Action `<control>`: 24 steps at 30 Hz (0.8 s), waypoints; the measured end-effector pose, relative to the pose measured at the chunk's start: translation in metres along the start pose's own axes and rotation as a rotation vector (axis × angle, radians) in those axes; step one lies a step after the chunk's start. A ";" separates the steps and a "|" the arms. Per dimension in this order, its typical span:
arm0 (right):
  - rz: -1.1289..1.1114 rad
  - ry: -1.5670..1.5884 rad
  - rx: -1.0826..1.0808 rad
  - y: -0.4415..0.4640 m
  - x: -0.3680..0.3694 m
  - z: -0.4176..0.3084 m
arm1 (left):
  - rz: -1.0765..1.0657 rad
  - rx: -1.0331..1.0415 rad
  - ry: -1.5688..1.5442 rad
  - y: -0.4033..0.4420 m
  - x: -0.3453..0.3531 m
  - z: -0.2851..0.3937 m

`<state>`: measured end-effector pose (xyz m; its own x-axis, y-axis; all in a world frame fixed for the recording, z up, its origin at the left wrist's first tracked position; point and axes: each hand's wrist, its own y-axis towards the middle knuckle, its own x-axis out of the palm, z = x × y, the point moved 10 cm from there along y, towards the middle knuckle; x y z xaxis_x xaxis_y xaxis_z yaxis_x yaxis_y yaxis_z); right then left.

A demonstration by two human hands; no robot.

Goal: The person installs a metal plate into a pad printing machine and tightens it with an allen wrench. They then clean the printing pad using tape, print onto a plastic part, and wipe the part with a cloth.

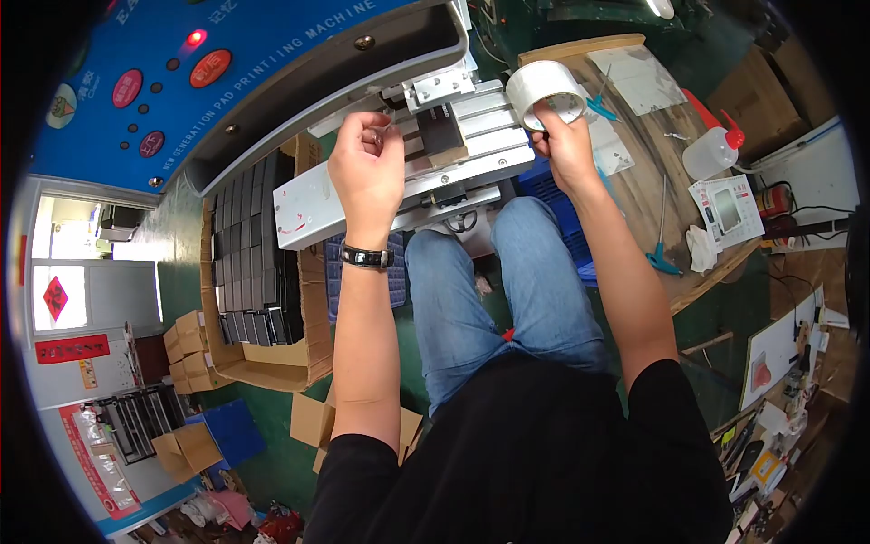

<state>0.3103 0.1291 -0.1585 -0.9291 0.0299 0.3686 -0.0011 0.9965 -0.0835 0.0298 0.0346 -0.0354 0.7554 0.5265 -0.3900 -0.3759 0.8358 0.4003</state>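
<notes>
My right hand (566, 150) grips a wide roll of packing tape (535, 83) by its lower edge, with the fingers inside the core. Over the left part of the machine bed, my left hand (370, 163) is raised with its fingers curled into a pinch; what they hold, if anything, is too small to make out. Between the hands, a dark flat block (441, 132) sits on the grooved metal bed (494, 122) of the pad printing machine. A metal fixture (441, 88) stands just behind the block.
The machine's blue panel (263, 63) overhangs at upper left. Left of the bed stands a carton (313, 340) packed with dark boxes (254, 245). On the wooden table (648, 154) at right are hex keys (664, 260), a squeeze bottle (710, 152) and a white device (725, 210).
</notes>
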 end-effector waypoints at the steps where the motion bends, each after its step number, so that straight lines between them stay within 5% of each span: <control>1: -0.002 0.000 -0.007 0.000 0.001 -0.001 | 0.004 0.005 -0.002 0.000 -0.001 -0.001; 24: 0.014 -0.001 -0.014 -0.005 -0.002 0.002 | -0.009 -0.005 0.037 -0.007 -0.005 -0.001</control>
<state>0.3118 0.1240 -0.1607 -0.9292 0.0437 0.3669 0.0169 0.9970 -0.0760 0.0281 0.0269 -0.0373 0.7388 0.5241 -0.4238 -0.3716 0.8413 0.3925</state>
